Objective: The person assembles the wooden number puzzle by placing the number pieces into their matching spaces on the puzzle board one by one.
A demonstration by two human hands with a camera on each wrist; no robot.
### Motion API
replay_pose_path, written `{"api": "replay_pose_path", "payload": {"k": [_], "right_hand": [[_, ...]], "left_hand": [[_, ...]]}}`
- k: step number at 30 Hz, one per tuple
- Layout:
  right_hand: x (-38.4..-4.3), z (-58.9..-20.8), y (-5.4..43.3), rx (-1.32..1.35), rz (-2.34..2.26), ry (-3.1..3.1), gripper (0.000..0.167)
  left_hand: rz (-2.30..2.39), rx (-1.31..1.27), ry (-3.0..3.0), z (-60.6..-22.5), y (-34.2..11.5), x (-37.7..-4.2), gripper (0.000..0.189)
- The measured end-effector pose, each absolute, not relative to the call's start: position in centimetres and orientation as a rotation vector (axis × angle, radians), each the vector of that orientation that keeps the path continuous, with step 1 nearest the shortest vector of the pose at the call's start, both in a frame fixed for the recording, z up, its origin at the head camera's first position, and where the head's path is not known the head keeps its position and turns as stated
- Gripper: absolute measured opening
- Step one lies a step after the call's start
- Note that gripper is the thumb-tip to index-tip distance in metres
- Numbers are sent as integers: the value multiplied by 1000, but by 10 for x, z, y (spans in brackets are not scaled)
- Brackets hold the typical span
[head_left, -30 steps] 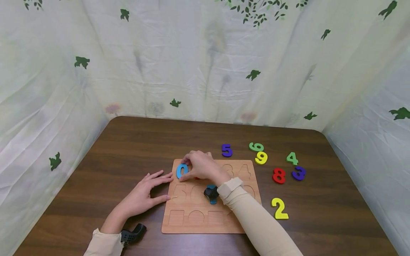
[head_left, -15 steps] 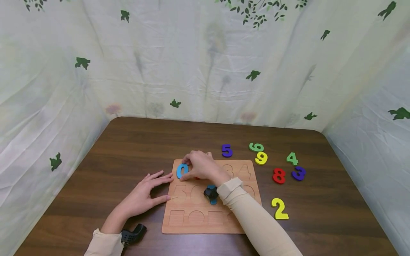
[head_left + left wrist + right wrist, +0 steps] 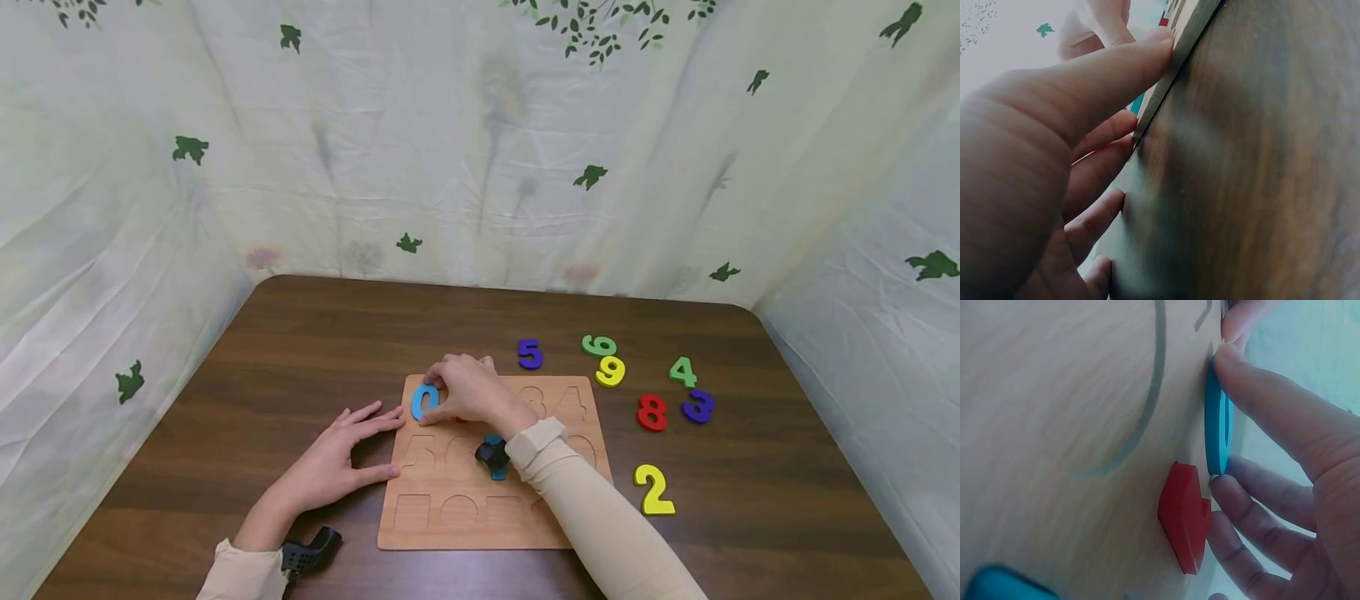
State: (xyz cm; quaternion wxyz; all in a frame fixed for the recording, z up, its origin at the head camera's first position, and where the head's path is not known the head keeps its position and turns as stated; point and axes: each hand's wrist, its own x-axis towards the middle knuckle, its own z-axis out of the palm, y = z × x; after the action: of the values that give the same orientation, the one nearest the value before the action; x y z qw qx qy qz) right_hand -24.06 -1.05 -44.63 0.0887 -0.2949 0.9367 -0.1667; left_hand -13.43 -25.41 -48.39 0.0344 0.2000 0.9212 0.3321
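Left hand (image 3: 333, 460) spread, right hand (image 3: 476, 392) pinching blue 0 (image 3: 1214, 428), red piece (image 3: 1182, 519) clear only from right wrist

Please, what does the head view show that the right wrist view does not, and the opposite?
Only the head view shows the yellow numeral 2, red numeral 8 and purple numeral 5 lying on the brown table.

Only the right wrist view shows most of the red angular piece, nearly hidden in the head view.

Both show the right hand pinching the flat blue zero at the pale wooden board.
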Motion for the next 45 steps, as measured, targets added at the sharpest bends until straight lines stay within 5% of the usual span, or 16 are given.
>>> {"api": "replay_pose_path", "payload": {"k": [25, 45], "right_hand": [[-246, -420, 59, -882, -832, 2630, 54], [-225, -419, 179, -721, -812, 2688, 55]], "left_hand": [[982, 602, 2847, -477, -254, -132, 68], [1003, 565, 2829, -484, -252, -135, 72]]}}
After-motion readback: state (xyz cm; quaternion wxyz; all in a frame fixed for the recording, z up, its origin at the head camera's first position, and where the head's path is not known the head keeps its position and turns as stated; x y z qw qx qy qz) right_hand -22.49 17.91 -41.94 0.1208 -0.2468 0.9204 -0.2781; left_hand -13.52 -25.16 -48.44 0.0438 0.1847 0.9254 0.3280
